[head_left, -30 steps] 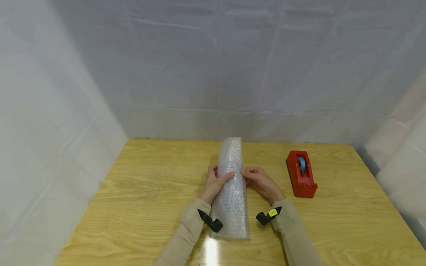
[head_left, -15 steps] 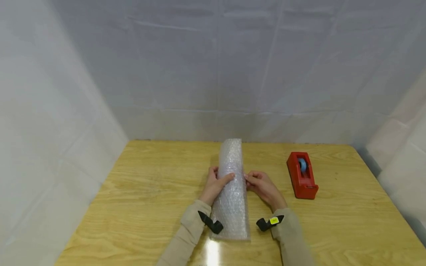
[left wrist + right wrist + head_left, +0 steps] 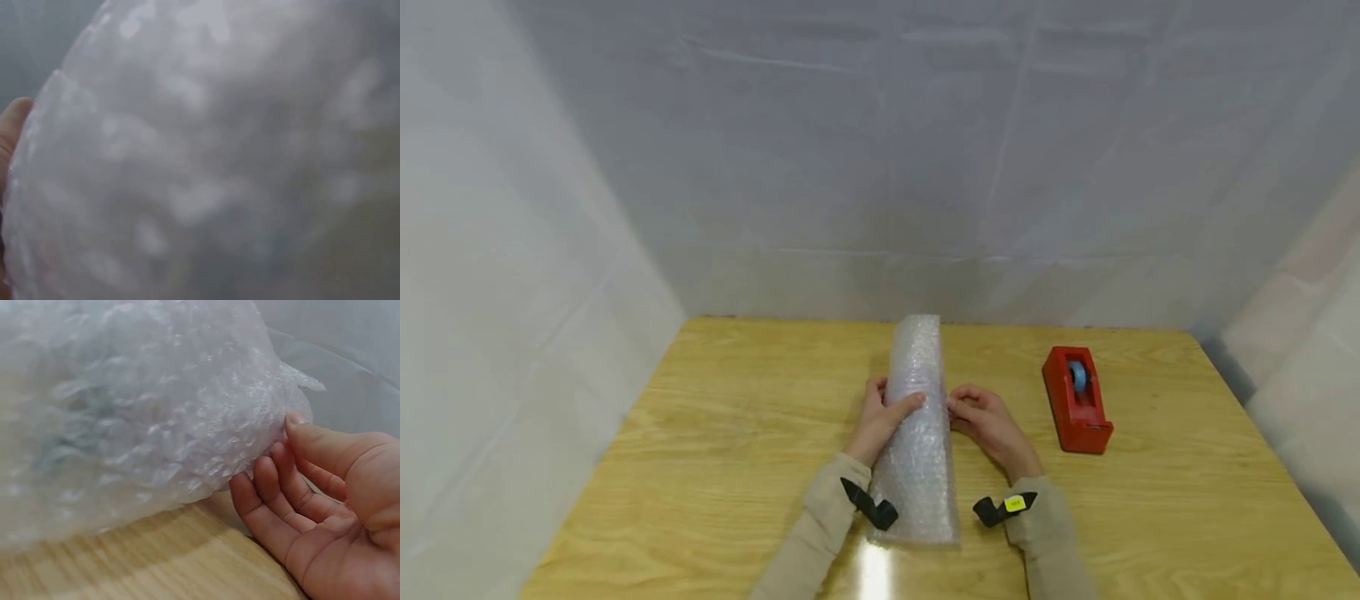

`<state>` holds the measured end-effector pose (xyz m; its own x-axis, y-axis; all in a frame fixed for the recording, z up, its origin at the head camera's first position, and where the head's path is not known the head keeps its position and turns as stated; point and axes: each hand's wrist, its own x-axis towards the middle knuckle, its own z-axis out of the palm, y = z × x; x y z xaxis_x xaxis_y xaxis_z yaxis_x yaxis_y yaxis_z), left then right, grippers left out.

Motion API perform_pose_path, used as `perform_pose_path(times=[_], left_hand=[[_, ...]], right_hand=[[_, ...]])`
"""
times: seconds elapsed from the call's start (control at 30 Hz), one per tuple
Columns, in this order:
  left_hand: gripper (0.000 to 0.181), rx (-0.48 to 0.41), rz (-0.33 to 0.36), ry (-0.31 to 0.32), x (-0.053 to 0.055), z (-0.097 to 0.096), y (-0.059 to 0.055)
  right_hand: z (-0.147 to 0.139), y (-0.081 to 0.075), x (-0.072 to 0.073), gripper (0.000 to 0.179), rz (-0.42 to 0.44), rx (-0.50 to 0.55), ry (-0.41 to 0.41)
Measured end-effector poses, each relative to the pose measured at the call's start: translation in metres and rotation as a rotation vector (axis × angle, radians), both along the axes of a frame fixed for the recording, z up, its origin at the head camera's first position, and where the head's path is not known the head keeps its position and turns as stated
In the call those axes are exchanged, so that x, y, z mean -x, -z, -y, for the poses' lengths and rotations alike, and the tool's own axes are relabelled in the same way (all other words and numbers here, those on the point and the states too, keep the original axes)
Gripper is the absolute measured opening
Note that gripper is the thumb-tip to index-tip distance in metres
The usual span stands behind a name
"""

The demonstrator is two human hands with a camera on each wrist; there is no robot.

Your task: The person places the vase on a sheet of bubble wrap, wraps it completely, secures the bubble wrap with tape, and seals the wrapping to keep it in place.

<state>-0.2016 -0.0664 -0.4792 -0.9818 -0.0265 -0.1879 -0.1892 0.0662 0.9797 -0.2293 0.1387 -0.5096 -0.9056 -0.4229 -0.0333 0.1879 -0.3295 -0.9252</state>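
A long roll of bubble wrap (image 3: 917,467) lies lengthwise on the table between my hands. What it may enclose cannot be made out, though a darker greenish patch shows through in the right wrist view. My left hand (image 3: 880,421) grips the roll from the left, thumb across its top and fingers partly hidden behind it. On the opposite side, my right hand (image 3: 992,425) pinches the wrap's right edge, the thumb tip against the film and the other fingers curled at its underside. In the left wrist view the blurred wrap (image 3: 187,156) covers nearly everything.
A red tape dispenser (image 3: 1077,404) with a blue-cored roll stands to the right of my right hand. The wooden table (image 3: 722,450) extends to both sides. White sheeting (image 3: 812,167) hangs behind it and along the sides.
My right hand has shifted slightly toward me along the wrap's right edge, its thumb drawn back off the top. My left hand keeps its hold, and the roll has barely moved.
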Motion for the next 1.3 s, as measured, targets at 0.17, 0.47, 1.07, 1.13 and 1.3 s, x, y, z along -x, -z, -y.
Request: perform_pose_path(times=[0.17, 0.47, 1.07, 1.13, 1.3], left_hand=[[0.080, -0.008, -0.010, -0.020, 0.001, 0.002, 0.002], [0.076, 0.012, -0.050, -0.021, 0.000, 0.002, 0.002], [0.071, 0.031, -0.086, -0.018, 0.000, 0.003, 0.007], [0.067, 0.020, -0.110, -0.017, -0.001, 0.002, 0.008], [0.051, 0.008, -0.175, -0.034, 0.000, 0.000, 0.008]], right_hand=[[0.005, 0.001, -0.001, 0.006, -0.030, -0.025, 0.043], [0.011, 0.000, -0.004, 0.003, -0.052, -0.043, 0.101], [0.015, 0.004, -0.008, 0.009, -0.136, -0.083, 0.200], [0.015, 0.005, -0.008, 0.012, -0.145, -0.082, 0.214], [0.015, 0.005, -0.010, 0.017, -0.175, -0.088, 0.239]])
